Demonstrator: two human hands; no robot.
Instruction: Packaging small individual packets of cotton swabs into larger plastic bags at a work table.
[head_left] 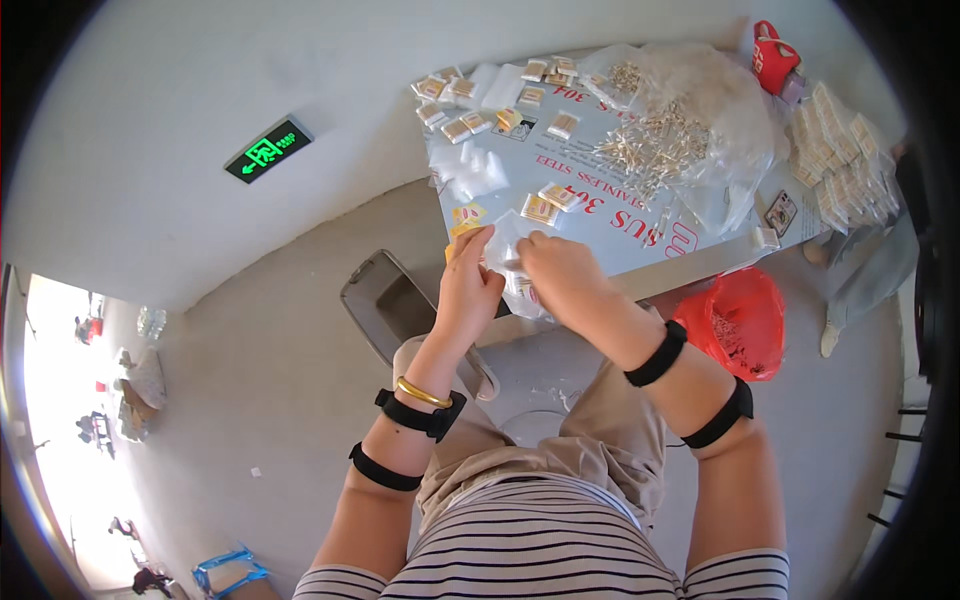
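Note:
At the table's near edge, my left hand pinches the left side of a small clear plastic bag. My right hand is closed at the same bag's right side, its fingertips partly hidden. Below the fingers hangs a crinkled clear part with a printed label showing through. Just beyond lie small packs of cotton swabs. Yellow printed cards sit by my left fingertips. Farther up are flat empty clear bags. To the right, a heap of loose cotton swabs spreads from a large clear bag.
More swab packs line the table's far left. A phone and stacked bagged packs are at the right. Below the table stand a grey bin and a red bag-lined bin. Another person's leg shows at right.

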